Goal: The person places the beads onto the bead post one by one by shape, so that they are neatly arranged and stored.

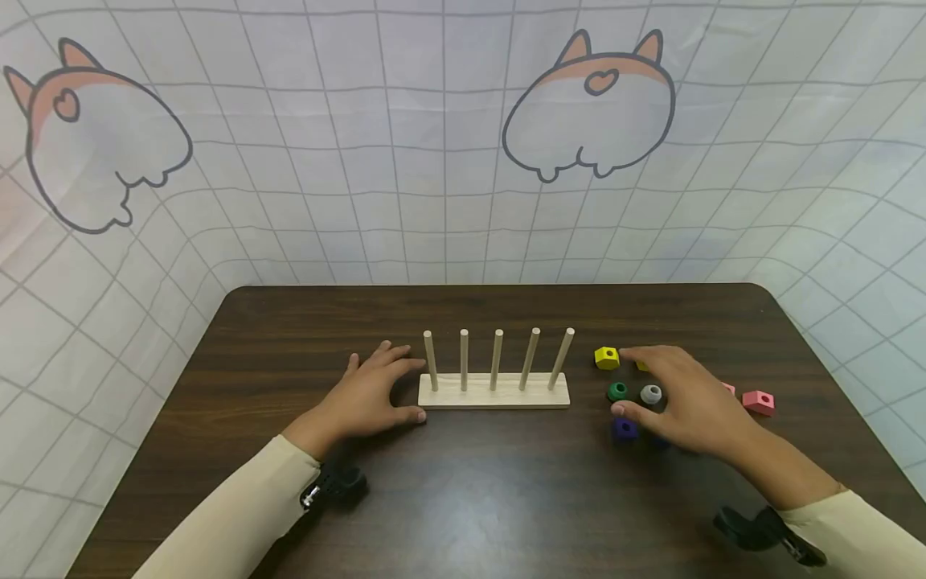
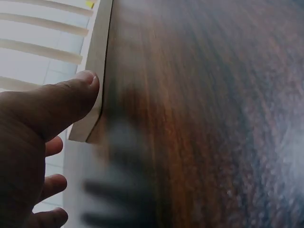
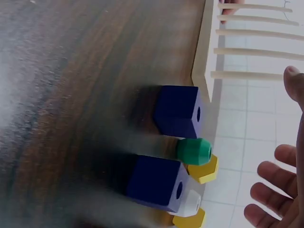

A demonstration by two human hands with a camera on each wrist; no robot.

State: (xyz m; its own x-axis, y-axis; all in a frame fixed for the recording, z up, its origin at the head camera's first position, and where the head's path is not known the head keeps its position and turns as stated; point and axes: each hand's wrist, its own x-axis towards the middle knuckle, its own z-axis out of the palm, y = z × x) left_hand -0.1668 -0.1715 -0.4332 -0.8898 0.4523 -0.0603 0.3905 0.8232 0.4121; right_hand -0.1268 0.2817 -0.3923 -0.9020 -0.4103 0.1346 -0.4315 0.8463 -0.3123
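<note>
The left grip (image 1: 372, 394), spread by the pale wooden five-peg stand (image 1: 495, 392), should steady it while the right grip (image 1: 683, 402), wide and empty, should gently pinch one of the small colourful holed blocks (image 1: 651, 394) at right.

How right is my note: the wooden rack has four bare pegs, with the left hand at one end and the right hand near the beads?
Not four: the head view shows the wooden rack with five bare pegs. The rest stands.

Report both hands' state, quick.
Left hand: open, fingers spread at the left end of the wooden peg stand; contact unclear.
Right hand: open, above the colored beads, holding nothing.
</note>
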